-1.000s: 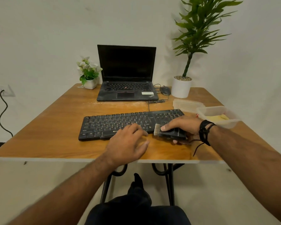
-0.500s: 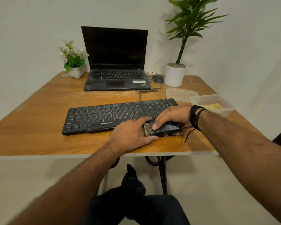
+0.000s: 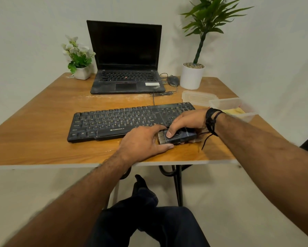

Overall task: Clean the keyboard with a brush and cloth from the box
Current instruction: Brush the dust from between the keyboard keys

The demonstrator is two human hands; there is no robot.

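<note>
A black keyboard point(image 3: 121, 122) lies across the middle of the wooden table point(image 3: 42, 132). Just in front of its right end, my right hand point(image 3: 187, 122) grips a dark brush point(image 3: 181, 136) whose pale bristles point left. My left hand point(image 3: 142, 143) sits against the bristle end, its thumb under the brush head and its fingers touching the bristles. A clear plastic box point(image 3: 238, 111) with a yellow cloth point(image 3: 233, 111) inside stands at the right edge of the table. My right wrist hides part of it.
The box's lid point(image 3: 197, 98) lies beside the box. At the back stand an open laptop point(image 3: 126, 59), a mouse point(image 3: 172, 80), a white pot with a tall plant point(image 3: 192, 75) and a small flower pot point(image 3: 81, 72). My legs show under the near table edge.
My left hand slid right from the keyboard's front edge up to the brush bristles. The right hand drew the brush slightly toward me. The camera view shifted.
</note>
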